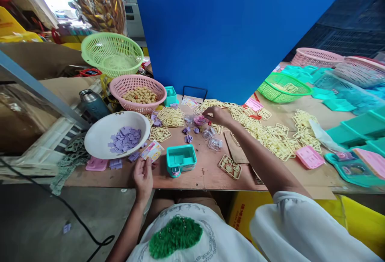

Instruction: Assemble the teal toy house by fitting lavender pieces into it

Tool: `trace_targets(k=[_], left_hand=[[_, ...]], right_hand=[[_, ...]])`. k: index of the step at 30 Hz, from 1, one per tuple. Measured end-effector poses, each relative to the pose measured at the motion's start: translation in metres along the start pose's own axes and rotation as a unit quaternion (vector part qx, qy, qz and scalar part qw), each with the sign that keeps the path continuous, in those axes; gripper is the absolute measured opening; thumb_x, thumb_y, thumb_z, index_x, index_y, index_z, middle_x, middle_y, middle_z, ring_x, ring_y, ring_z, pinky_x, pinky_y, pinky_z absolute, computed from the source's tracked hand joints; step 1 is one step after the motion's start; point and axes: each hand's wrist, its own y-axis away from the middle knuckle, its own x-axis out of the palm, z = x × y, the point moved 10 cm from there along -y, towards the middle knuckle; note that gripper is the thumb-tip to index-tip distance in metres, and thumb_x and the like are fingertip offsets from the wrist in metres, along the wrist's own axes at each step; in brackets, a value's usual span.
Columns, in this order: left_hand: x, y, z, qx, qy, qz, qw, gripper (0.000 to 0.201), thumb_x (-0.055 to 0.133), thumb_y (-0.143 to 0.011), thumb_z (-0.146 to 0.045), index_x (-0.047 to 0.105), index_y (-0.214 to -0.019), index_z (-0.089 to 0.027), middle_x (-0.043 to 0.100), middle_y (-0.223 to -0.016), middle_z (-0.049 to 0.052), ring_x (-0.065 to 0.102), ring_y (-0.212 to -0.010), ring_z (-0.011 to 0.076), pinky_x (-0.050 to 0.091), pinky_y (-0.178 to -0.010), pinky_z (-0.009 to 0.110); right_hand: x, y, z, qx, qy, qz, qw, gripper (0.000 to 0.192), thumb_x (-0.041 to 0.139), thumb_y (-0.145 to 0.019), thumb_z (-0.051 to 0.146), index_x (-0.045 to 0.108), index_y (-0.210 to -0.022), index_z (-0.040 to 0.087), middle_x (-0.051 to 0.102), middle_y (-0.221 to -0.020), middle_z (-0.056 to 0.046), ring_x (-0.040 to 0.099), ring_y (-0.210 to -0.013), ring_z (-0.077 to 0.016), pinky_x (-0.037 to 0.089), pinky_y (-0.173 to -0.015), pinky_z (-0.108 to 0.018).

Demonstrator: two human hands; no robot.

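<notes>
My left hand point(143, 175) holds a small printed card point(152, 150) near the table's front edge, beside a white bowl point(99, 134) of purple plastic pieces. An open teal toy case point(181, 159) stands just right of that hand. My right hand point(217, 115) reaches far across the table, fingers pinched at a small pink piece point(199, 120) next to cream-yellow plastic frames point(270, 138). Small clear pieces point(214, 143) and loose purple bits lie between the two hands.
A pink basket point(120, 87) of tan pieces and a light-green basket point(87, 49) stand at the back left, a metal flask point(93, 102) beside them. A green basket point(264, 87), pink baskets point(315, 55) and teal trays point(351, 129) fill the right. A black cable point(60, 202) runs over the floor.
</notes>
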Motion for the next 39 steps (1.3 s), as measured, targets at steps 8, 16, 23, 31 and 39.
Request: trace_targets(k=[8,16,23,31,39], left_hand=[[-0.003,-0.001,-0.031,-0.030,0.048,0.008,0.998,0.054,0.075,-0.085,-0.068,0.069,-0.100,-0.017,0.079,-0.089,0.006,0.073,-0.063,0.0160,0.062,-0.061,0.027],[0.033,0.016,-0.092,-0.032,0.093,0.117,0.988,0.043,0.077,-0.089,-0.058,0.073,-0.098,-0.016,0.080,-0.085,0.005,0.072,-0.060,0.0138,0.061,-0.061,0.023],[0.044,0.032,-0.087,-0.075,0.074,0.157,0.982,0.041,0.087,-0.078,-0.053,0.075,-0.088,-0.015,0.077,-0.070,0.002,0.069,-0.056,0.0110,0.056,-0.057,0.018],[0.046,0.035,-0.075,-0.115,0.066,0.151,0.980,0.042,0.088,-0.074,-0.054,0.074,-0.082,-0.015,0.071,-0.059,0.000,0.064,-0.047,0.0106,0.050,-0.046,0.017],[0.035,0.026,-0.091,-0.065,0.076,0.130,0.986,0.039,0.086,-0.078,-0.054,0.076,-0.082,-0.016,0.076,-0.071,0.002,0.067,-0.056,0.0105,0.055,-0.055,0.019]], right_hand=[[-0.021,0.052,0.044,-0.112,-0.046,-0.087,0.989,0.031,0.054,-0.099,0.026,0.083,-0.103,0.018,0.080,-0.107,-0.017,0.069,-0.103,-0.0318,0.052,-0.092,-0.046],[-0.018,0.114,0.167,-0.149,-0.468,0.027,0.871,0.051,0.066,-0.098,0.060,0.072,-0.133,0.023,0.080,-0.111,-0.011,0.076,-0.101,-0.0258,0.061,-0.085,-0.037],[0.006,0.137,0.196,-0.117,-0.489,0.025,0.864,0.041,0.063,-0.101,0.055,0.073,-0.090,0.018,0.074,-0.074,-0.004,0.071,-0.065,-0.0159,0.053,-0.060,-0.025],[0.001,0.149,0.185,-0.087,-0.452,-0.023,0.887,0.045,0.059,-0.103,0.054,0.065,-0.075,0.018,0.067,-0.064,-0.001,0.060,-0.058,-0.0128,0.043,-0.056,-0.025],[-0.003,0.150,0.166,-0.046,-0.522,-0.105,0.845,0.047,0.066,-0.096,0.063,0.062,-0.079,0.019,0.060,-0.070,0.000,0.056,-0.064,-0.0121,0.048,-0.060,-0.024]])
